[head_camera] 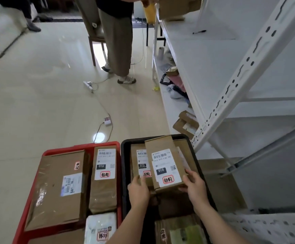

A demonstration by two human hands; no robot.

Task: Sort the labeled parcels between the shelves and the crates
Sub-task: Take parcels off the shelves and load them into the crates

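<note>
Over the black crate (pixel 124 173), at the foot of the white shelf unit (pixel 192 55), a small cardboard parcel (pixel 164 166) is held tilted, label up, above a second labelled parcel (pixel 139 166) lying in the same crate.

Progress, judged from layout: sorting looks partway through.
- Red crate (pixel 45 155), just left of the black one, holds a large flat parcel (pixel 58 187), a narrow upright-labelled parcel (pixel 104 176) and a white bagged parcel (pixel 101 226).
- Black crate holds at least two more parcels besides the held one, including a parcel with green contents (pixel 183 231) near the bottom edge.
- Shelves: middle board mostly bare; lowest board carries loose bags and a cardboard box (pixel 185 122). More boxes at the top far end.
- Whether the held parcel is going in or coming out: cannot tell.

Hand pose:
- Left hand (pixel 138 189): fingers curled at the near left corner of the held parcel, thumb on top. Grip narrow, holding the parcel.
- Right hand (pixel 194 185): grasps the near right edge, thumb on the upper face. Grip holding the same parcel.
- Both forearms reach forward from the bottom of frame.

Another person stands near a chair (pixel 93 29) on the tiled floor (pixel 37 103).
</note>
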